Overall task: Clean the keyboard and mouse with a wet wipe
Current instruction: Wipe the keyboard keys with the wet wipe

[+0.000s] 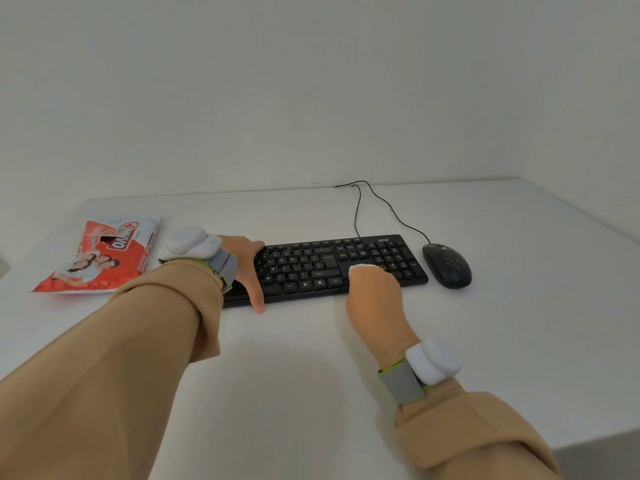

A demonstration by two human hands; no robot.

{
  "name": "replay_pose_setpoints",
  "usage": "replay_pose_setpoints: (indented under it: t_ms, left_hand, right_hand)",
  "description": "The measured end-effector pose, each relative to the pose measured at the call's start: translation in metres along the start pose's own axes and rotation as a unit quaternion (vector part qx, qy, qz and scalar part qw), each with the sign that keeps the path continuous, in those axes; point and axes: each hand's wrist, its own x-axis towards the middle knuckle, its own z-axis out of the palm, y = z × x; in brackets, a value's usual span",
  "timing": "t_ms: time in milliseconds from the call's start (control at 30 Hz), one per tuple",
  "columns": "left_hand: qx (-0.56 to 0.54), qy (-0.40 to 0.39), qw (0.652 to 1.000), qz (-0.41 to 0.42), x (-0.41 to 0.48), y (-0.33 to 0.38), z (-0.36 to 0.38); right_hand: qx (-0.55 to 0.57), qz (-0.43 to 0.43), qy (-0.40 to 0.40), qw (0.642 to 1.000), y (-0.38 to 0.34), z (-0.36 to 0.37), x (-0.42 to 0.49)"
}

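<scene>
A black keyboard (311,268) lies across the middle of the white desk (311,358). My left hand (247,263) rests on its left part, fingers over the far edge and thumb down the near edge, covering the left keys. My right hand (375,292) is closed on a white wet wipe (362,268) and presses it onto the keys between the main block and the number pad. A black mouse (447,265), speckled with light spots, sits just right of the keyboard, untouched.
A red and white wet-wipe pack (104,258) lies flat at the left. Two thin black cables (377,199) run from the keyboard and mouse to the back wall. The desk's right edge drops off at lower right.
</scene>
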Motion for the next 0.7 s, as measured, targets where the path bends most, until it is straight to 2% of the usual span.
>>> replay_pose_setpoints:
  t_ms: [67, 167, 333, 433, 567, 700]
  left_hand:
    - [0.01, -0.006, 1.0, -0.002, -0.001, 0.002, -0.001]
    - [0.033, -0.017, 0.999, -0.008, -0.001, 0.007, -0.004]
    - [0.038, -0.022, 0.999, -0.018, -0.002, 0.009, -0.004]
    - [0.014, -0.017, 1.0, -0.009, -0.002, 0.004, -0.001]
    - [-0.004, -0.014, 1.0, -0.001, 0.001, 0.002, 0.002]
    - [-0.023, 0.002, 1.0, 0.013, 0.0, -0.002, -0.001]
  right_hand:
    - [0.063, -0.049, 0.033, 0.996, 0.011, -0.003, -0.002]
    - [0.179, -0.066, 0.065, 0.98, 0.032, -0.018, 0.002]
    - [0.19, -0.027, 0.152, 0.969, 0.061, -0.04, 0.049]
    - [0.146, -0.019, 0.117, 0.982, 0.075, -0.041, 0.077]
    - [0.079, -0.072, -0.013, 0.994, 0.082, -0.026, 0.086]
    - [0.023, -0.101, 0.001, 0.995, 0.082, -0.014, 0.079]
